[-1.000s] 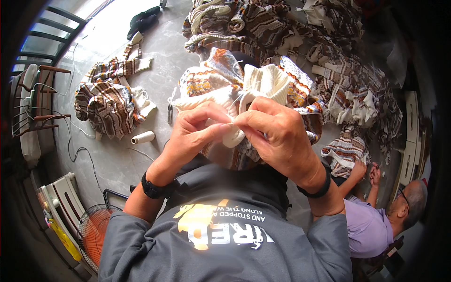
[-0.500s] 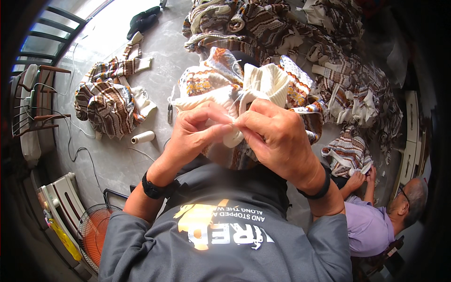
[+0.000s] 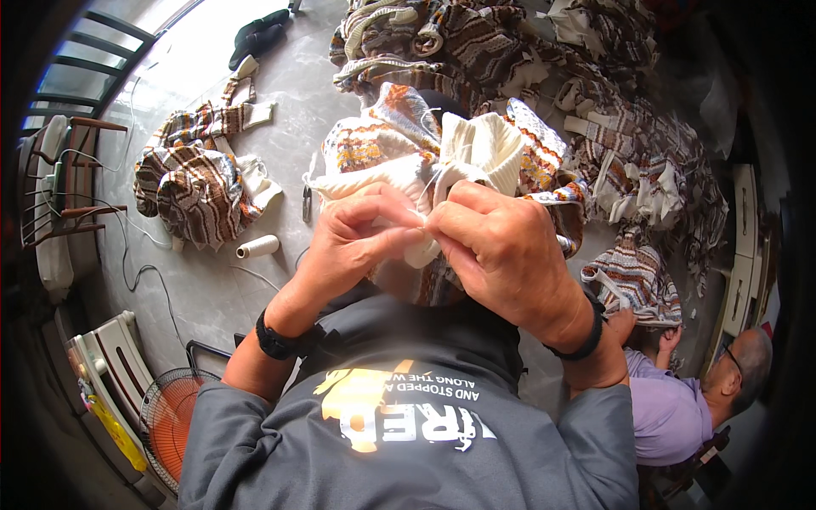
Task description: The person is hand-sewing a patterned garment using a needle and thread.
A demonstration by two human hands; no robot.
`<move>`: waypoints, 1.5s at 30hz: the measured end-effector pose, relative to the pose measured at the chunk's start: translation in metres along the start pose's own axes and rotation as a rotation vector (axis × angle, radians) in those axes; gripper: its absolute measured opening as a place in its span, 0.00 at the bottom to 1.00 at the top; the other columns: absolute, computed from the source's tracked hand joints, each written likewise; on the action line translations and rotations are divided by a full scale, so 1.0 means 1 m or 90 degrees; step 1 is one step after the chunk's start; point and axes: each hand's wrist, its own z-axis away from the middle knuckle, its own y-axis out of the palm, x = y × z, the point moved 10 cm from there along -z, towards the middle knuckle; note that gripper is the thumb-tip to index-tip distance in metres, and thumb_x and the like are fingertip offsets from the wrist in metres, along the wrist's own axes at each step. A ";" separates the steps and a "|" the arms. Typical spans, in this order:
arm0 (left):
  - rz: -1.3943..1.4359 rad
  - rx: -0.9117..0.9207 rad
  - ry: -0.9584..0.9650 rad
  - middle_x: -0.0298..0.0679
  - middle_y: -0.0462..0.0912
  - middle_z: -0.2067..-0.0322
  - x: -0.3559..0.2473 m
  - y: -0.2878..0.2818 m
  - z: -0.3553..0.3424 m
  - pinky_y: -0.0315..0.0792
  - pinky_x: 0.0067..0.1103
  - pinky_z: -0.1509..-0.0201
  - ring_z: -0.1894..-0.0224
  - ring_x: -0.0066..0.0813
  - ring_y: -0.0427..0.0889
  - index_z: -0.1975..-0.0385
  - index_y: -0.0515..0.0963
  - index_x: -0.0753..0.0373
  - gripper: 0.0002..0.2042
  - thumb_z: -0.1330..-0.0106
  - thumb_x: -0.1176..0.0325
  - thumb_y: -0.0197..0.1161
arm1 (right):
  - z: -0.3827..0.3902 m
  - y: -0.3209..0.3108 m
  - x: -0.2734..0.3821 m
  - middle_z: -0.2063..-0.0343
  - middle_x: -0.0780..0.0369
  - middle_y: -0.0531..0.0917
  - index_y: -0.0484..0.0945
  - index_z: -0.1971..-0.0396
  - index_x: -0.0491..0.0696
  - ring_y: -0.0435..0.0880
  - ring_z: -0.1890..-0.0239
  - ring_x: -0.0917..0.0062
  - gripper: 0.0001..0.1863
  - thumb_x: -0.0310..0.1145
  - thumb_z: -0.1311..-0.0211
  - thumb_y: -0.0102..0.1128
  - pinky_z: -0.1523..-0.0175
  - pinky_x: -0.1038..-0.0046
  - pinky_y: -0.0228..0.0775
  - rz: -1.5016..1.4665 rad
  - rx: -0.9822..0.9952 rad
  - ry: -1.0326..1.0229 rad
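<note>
In front of my chest is a patterned knit sweater (image 3: 374, 144) in white, orange and grey, with a white ribbed band (image 3: 484, 149) bunched on top. My left hand (image 3: 370, 229) pinches a white thread (image 3: 422, 218) between thumb and forefinger. Against it, tip to tip, my right hand (image 3: 493, 246) is closed on the same thread with bent fingers. A pale flap of knit hangs just beneath the fingertips. Whether a needle sits in the pinch is too small to tell.
Striped knit garments lie in a pile (image 3: 476, 51) at the far side and a heap (image 3: 204, 187) to the left. A thread cone (image 3: 257, 247) and small snips (image 3: 307, 204) are on the floor. A fan (image 3: 174, 416) stands near left. A co-worker (image 3: 680, 399) handles a striped knit (image 3: 633, 276) at right.
My right hand has turned slightly, its fingers curling in more, while the left stays almost still. The co-worker's hands have shifted lower along their striped knit.
</note>
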 end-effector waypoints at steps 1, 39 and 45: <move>0.000 0.000 0.000 0.34 0.79 0.64 0.000 0.000 0.000 0.71 0.16 0.55 0.60 0.20 0.77 0.66 0.82 0.66 0.04 0.40 0.80 0.66 | 0.000 0.000 0.001 0.75 0.59 0.77 0.78 0.71 0.46 0.80 0.74 0.62 0.05 0.21 0.48 0.64 0.72 0.66 0.71 0.002 0.001 -0.001; -0.184 -0.071 0.119 0.35 0.83 0.66 -0.027 0.000 0.001 0.75 0.16 0.61 0.64 0.18 0.81 0.72 0.82 0.63 0.05 0.45 0.80 0.70 | 0.005 -0.025 -0.004 0.78 0.60 0.79 0.78 0.72 0.42 0.80 0.77 0.69 0.04 0.21 0.48 0.63 0.71 0.69 0.69 -0.461 0.090 0.163; -0.188 -0.076 0.107 0.35 0.84 0.66 -0.028 0.002 0.000 0.74 0.16 0.62 0.64 0.19 0.81 0.72 0.83 0.62 0.05 0.46 0.79 0.71 | 0.004 -0.006 -0.002 0.78 0.56 0.72 0.75 0.72 0.45 0.80 0.72 0.59 0.05 0.20 0.48 0.60 0.70 0.63 0.70 -0.111 -0.053 -0.010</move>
